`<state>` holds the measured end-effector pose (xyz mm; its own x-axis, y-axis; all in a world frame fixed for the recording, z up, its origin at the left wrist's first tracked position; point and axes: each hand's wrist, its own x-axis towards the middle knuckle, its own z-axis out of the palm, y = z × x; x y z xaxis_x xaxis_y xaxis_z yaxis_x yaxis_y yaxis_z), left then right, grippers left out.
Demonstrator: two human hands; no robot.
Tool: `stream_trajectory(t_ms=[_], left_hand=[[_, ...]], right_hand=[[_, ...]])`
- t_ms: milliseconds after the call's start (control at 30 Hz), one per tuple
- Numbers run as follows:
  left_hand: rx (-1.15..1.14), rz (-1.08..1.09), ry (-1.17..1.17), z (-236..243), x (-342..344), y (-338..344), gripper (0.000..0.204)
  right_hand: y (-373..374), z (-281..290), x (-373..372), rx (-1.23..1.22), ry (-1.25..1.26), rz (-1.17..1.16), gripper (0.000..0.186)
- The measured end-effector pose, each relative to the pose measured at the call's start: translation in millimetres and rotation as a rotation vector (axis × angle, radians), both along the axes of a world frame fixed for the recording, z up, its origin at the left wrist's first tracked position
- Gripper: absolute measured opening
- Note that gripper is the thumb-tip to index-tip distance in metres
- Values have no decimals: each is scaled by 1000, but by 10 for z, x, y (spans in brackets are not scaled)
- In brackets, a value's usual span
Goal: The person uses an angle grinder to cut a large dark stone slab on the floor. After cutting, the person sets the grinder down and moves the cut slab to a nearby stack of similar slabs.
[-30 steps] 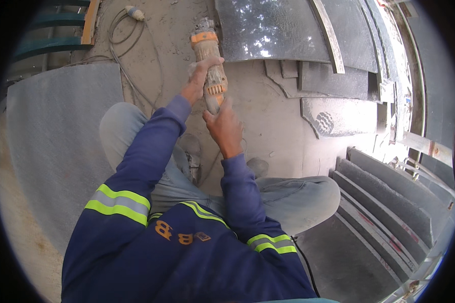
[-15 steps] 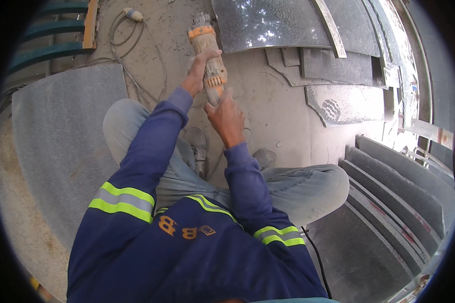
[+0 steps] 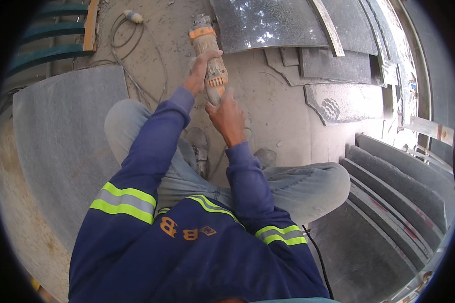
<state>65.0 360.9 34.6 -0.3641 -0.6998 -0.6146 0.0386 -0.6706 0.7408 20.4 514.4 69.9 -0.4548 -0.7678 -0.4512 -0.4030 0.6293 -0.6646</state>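
Note:
A dusty angle grinder (image 3: 209,55) with orange bands is held out in front of me, its metal head pointing away. My left hand (image 3: 202,72) wraps round the middle of its body from the left. My right hand (image 3: 228,118) is closed on the near end of its handle. The grinder's head lies close to the near left corner of a dark, glossy stone slab (image 3: 270,25). Any disc on the grinder cannot be made out. Both arms are stretched forward above my bent knees.
Smaller stone offcuts (image 3: 344,103) lie right of centre, one with a shoe print. Several slabs (image 3: 394,197) lean in a row at the right. A large grey slab (image 3: 71,136) is at my left. A coiled cable with a plug (image 3: 134,16) lies on the dusty floor (image 3: 283,126).
Almost nothing differs. My view has shifted very slightly; both hands keep the same hold on the grinder.

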Motion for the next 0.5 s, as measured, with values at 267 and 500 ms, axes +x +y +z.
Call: stream_trajectory(t_ms=[267, 500], left_hand=[[-15, -8, 14, -162, 69, -114, 41], [-14, -16, 26, 5, 23, 11, 40]], right_hand=[[-59, -72, -9, -32, -23, 16, 50], [8, -7, -2, -7, -26, 4, 48]])
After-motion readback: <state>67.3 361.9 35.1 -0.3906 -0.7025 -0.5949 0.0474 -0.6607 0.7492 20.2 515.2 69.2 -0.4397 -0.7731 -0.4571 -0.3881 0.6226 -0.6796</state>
